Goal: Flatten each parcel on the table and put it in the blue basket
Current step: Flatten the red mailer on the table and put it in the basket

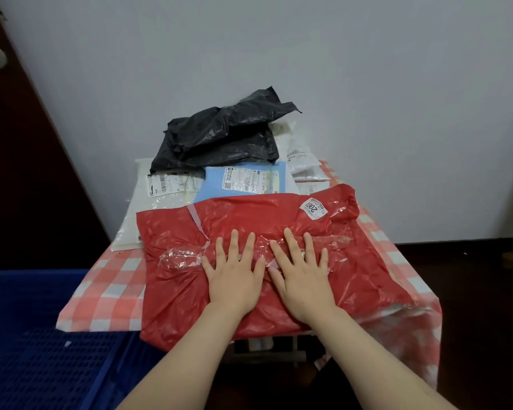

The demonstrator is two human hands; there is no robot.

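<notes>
- Standing against a pale wall, the table [101, 294] wears a red-and-white checked cloth that hangs over its edges.
- The blue basket [42, 365] sits low, off the table's near left corner; its perforated wall and floor show nothing lying in it in the part in view.
- The red parcel [367, 276] lies across the near half of the table, from near the left edge to near the right edge, with its front overhanging the near edge. Crinkled clear tape [181, 258] runs across its middle.
- A black parcel [219, 134], puffed and creased, tops the pile at the far edge.
- A white parcel [137, 214] lies along the far left edge, partly under the black and red ones.
- A light blue parcel [217, 187] lies at the far middle, its near side tucked under the red parcel.
- Smaller white parcels [302, 164] are stacked at the far right corner.
- The left hand [234, 276] and right hand [302, 276] lie palm down, side by side, on the middle of the red parcel, fingers straight and spread, pressing on it without gripping.
- A white label [313, 209] sits near the red parcel's far right corner.
</notes>
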